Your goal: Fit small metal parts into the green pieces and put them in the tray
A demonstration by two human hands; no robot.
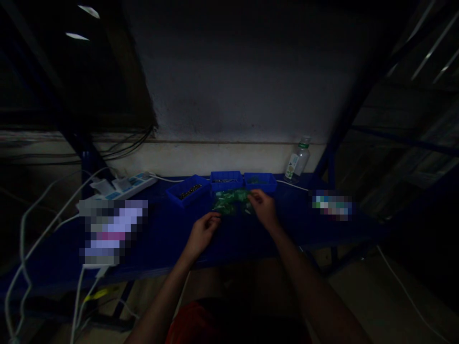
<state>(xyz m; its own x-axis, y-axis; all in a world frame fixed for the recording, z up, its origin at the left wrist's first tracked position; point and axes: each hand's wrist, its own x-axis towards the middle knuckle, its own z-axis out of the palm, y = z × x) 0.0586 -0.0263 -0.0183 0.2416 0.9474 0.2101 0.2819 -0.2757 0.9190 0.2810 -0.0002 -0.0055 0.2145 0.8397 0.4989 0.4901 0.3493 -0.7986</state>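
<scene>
A green, translucent, plastic-looking pile (229, 199), probably light and slippery, suits edge pinching; narrowed left hand (203, 233) at seven o'clock, right hand (264, 209) at three, contents unclear.

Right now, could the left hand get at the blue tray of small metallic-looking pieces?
Probably yes: the blue tray is open on top, just beyond the left hand, and only bare tabletop seems to lie between them.
</scene>
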